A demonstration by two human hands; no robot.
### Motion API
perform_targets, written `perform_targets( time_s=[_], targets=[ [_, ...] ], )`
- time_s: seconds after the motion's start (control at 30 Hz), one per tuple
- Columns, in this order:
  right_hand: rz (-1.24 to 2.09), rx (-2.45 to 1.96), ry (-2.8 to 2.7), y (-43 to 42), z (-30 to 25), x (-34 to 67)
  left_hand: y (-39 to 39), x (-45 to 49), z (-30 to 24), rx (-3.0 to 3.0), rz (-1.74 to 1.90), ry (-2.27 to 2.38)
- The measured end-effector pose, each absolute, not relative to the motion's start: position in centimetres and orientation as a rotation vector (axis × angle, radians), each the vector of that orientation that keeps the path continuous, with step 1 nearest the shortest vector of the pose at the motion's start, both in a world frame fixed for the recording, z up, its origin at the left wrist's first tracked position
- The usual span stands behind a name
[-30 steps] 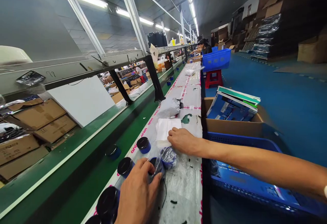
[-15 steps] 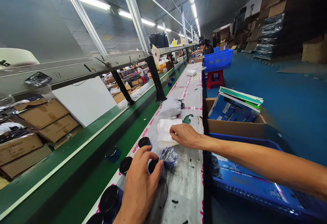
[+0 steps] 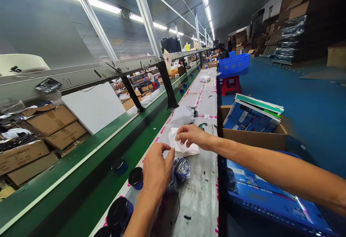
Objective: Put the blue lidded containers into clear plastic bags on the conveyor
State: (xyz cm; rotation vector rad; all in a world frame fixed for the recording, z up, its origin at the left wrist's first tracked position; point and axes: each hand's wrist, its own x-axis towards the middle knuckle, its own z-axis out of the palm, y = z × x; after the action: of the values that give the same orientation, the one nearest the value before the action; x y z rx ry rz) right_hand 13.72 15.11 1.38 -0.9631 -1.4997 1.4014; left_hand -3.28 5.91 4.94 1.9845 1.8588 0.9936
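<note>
My right hand [image 3: 193, 136] pinches the top edge of a crumpled white cloth sheet [image 3: 183, 146], which lies partly lifted on the film-covered bench [image 3: 201, 201]. My left hand [image 3: 158, 168] hangs just beside the sheet's near edge, its fingers bunched, and whatever they might hold is hidden. Right of it lies a clear plastic bag with a dark, shiny item [image 3: 181, 169]. Black-lidded blue jars [image 3: 135, 178] stand in a row to the lower left. A grey plastic pouch [image 3: 183, 117] lies beyond the sheet.
To the right stand a cardboard box of blue printed packs [image 3: 252, 116] and a blue crate [image 3: 270, 197] holding flat blue cartons. A green conveyor [image 3: 81, 168] runs along the left. A co-worker [image 3: 223, 52] stands at the far end beside a blue basket [image 3: 234, 66] on a red stool.
The white sheet has gone from lying flat to lifted and crumpled in my right hand. My left hand has moved up and right, toward the sheet and away from the jars.
</note>
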Motion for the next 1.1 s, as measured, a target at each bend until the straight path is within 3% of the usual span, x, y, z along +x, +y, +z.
perform_targets(
  time_s=[0.37,0.63,1.1],
  targets=[
    [1.833,-0.505,-1.387,13.0,2.9,10.9,5.9,-5.1,5.6,1.533,1.141,1.382],
    [1.883,-0.497,-1.511,12.7,3.4,10.3,5.2,-7.5,5.3,1.435,1.168,1.372],
    [0.731,-0.869,-1.778,13.9,3.1,7.8,6.2,-9.5,6.5,1.907,1.02,2.317]
  ],
)
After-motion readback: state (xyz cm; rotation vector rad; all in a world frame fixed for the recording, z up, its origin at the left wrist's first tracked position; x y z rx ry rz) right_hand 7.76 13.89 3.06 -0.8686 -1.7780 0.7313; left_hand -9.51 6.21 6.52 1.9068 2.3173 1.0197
